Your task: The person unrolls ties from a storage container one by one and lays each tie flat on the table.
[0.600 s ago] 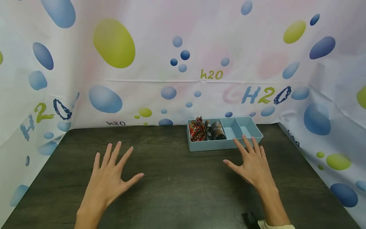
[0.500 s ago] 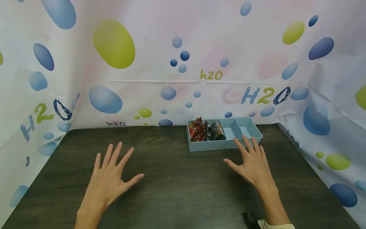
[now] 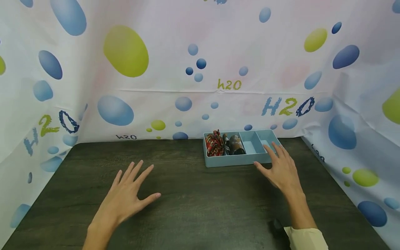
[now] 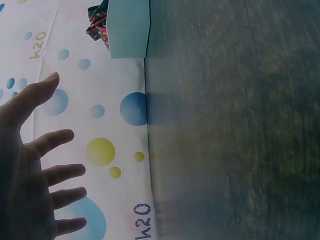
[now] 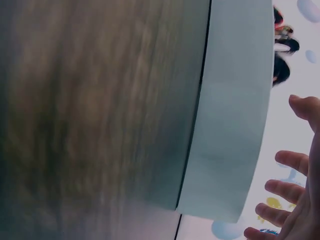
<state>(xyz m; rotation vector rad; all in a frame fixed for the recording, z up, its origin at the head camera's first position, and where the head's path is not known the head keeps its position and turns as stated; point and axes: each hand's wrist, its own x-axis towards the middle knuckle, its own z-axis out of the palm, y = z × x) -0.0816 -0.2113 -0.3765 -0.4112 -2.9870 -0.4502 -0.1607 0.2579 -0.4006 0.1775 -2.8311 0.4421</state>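
A light blue divided box (image 3: 231, 160) stands at the back of the table, right of centre. Its left part holds a folded red patterned cloth (image 3: 214, 145), a thin dark patterned item (image 3: 226, 144) and a dark rolled item (image 3: 236, 145). My right hand (image 3: 283, 173), fingers spread, reaches to the box's right end and overlaps its front edge in the head view. The right wrist view shows the box's front wall (image 5: 225, 115) beside those fingers. My left hand (image 3: 123, 199) hovers over the left of the table, fingers spread, holding nothing.
The dark wood-grain table (image 3: 187, 208) reaches back to a white sheet (image 3: 168, 45) printed with blue and green bubbles. The sheet also hangs along both sides. A pale sleeve (image 3: 306, 238) covers the right forearm, with a small dark object (image 3: 276, 225) beside it.
My right hand has moved forward and right to the box's right end. The left hand has turned slightly to the right. The head view has shifted a little; the box stays in place.
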